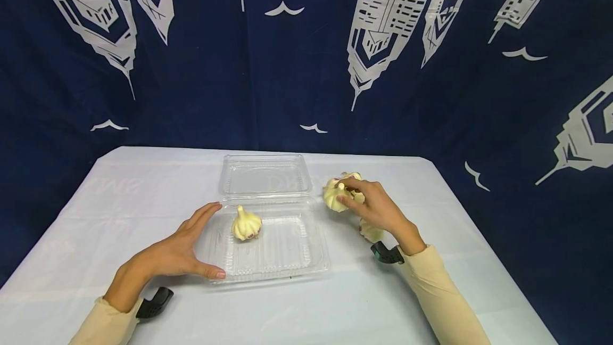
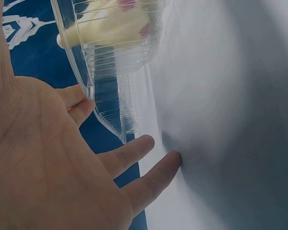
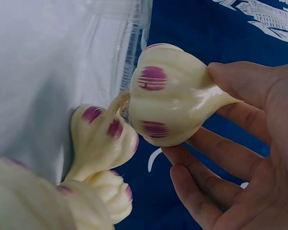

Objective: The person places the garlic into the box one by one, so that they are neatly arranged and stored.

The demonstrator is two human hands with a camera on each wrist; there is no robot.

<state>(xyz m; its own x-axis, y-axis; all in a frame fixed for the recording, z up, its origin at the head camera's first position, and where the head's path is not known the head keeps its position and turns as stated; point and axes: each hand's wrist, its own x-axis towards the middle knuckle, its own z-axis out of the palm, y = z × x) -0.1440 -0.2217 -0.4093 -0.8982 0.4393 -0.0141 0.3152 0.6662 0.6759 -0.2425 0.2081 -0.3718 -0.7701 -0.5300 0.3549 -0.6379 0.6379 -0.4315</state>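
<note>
A clear plastic clamshell container (image 1: 287, 244) lies unfolded on the table, its lid (image 1: 265, 175) flat behind the base. Inside the base, toward the left, sits one garlic bulb (image 1: 246, 226), stem up. My left hand (image 1: 174, 253) spreads its fingers along the container's left side, thumb at the front corner and fingertips near the hinge; in the left wrist view some fingertips (image 2: 84, 109) meet the rim. To the right of the container, my right hand (image 1: 375, 206) pinches a garlic bulb (image 3: 165, 98) between thumb and fingers, its root end facing away from the palm.
More garlic bulbs lie right of the container: one (image 1: 371, 231) below my right wrist, others (image 3: 103, 139) beyond the held bulb, partly hidden by the hand. A white cloth covers the table (image 1: 143, 185). Behind it hangs a dark blue curtain (image 1: 206, 79) with white building prints.
</note>
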